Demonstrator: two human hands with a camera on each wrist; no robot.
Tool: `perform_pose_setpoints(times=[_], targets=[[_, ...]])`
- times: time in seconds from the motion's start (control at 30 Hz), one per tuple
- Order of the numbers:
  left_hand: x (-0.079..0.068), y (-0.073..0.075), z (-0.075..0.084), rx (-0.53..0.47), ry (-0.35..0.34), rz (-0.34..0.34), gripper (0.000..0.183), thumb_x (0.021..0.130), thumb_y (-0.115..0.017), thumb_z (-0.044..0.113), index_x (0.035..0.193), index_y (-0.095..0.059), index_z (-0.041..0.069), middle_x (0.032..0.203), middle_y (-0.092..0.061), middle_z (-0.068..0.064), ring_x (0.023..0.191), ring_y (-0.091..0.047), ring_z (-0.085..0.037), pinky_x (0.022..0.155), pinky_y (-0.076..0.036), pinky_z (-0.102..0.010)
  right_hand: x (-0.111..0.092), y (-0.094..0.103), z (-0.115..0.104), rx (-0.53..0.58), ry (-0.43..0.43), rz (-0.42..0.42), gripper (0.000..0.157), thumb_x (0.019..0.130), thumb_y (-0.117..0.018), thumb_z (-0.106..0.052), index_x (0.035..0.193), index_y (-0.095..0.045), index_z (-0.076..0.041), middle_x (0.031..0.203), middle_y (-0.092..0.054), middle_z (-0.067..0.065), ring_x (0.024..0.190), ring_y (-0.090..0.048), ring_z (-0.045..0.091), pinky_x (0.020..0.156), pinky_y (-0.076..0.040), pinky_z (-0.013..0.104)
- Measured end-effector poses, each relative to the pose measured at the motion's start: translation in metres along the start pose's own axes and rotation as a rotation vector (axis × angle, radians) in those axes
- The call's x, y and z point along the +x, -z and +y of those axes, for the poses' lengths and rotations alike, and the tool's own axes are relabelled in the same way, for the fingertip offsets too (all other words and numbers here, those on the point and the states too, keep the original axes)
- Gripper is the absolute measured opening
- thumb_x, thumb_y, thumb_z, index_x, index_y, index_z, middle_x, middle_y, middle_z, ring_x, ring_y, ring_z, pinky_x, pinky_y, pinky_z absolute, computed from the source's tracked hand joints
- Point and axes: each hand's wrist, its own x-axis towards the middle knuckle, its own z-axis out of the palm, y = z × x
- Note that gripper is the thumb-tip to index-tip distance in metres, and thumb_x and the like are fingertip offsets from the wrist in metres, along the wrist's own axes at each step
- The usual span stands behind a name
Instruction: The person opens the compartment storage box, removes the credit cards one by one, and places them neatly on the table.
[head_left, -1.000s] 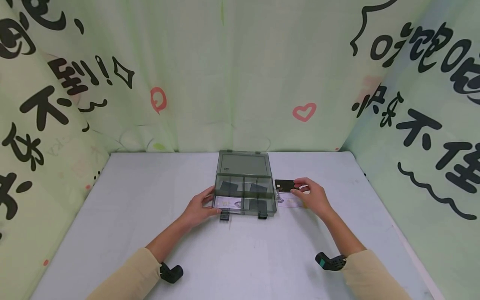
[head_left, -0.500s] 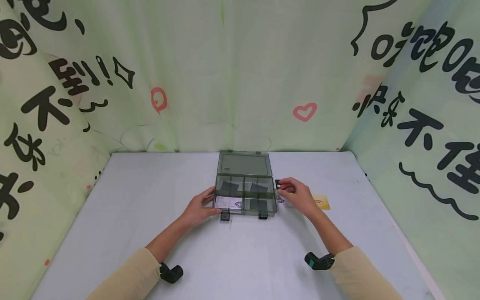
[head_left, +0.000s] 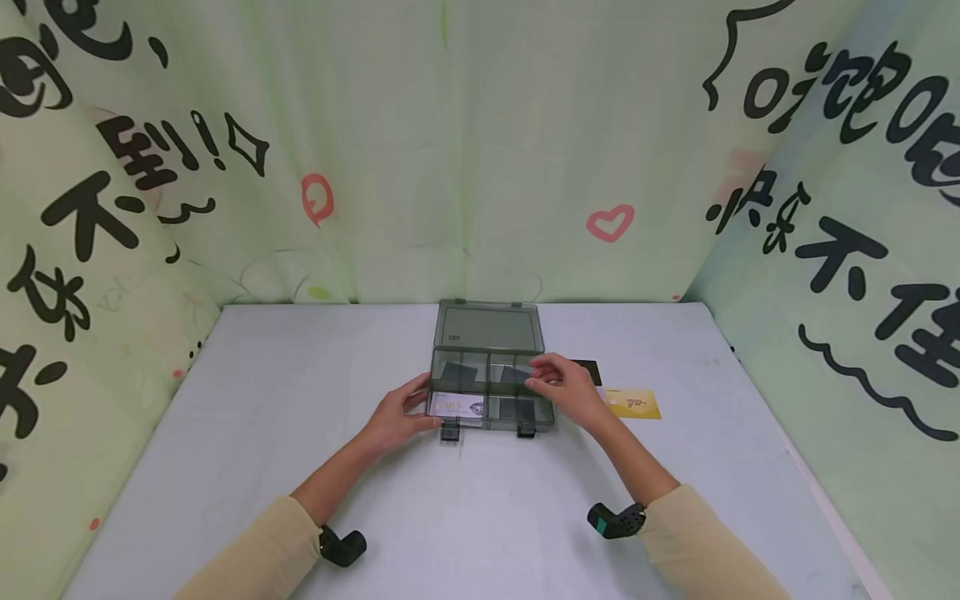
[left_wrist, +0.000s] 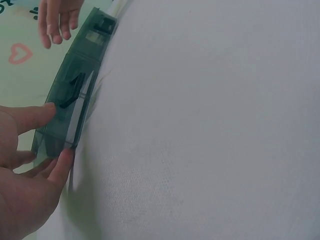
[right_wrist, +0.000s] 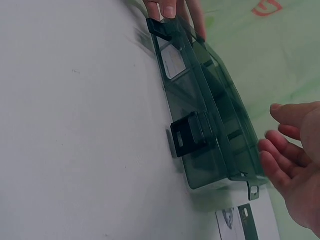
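A translucent grey-green storage box stands in the middle of the table, its lid up at the back and its inside split into compartments. My left hand grips its left end, thumb at the front and fingers round the side. Over the box's right end hovers my right hand, fingers loosely curled; the right wrist view shows nothing between them. A pale VIP card lies in the front left compartment. Dark flat pieces show through the other compartments. Right of the box lie a black card, partly hidden, and a gold card.
Two dark latches hang at the box's front. A pale printed card lies next to the black card in the right wrist view. Printed curtains enclose the white table at the back and sides.
My right hand has moved left, from above the cards on the table to the box's right end. The gold card has come into sight. My left hand and the box have stayed put.
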Motion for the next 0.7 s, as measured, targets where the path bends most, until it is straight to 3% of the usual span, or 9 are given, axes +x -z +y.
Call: perform_pose_setpoints(times=[0.7], targets=[[0.000,0.000,0.000,-0.003,-0.021,0.008,0.082,0.081,-0.073,-0.004,0.151,-0.033,0.010,0.152,-0.040,-0.015,0.140,-0.040,-0.031,0.103,-0.052,-0.037,0.005,-0.040,-0.017,-0.047,0.032,-0.132,0.034,0.090,-0.068,-0.018,0.122,-0.064,-0.006,0.097,-0.067,0.004,0.092,-0.064,0.017,0.079,-0.054,0.030]])
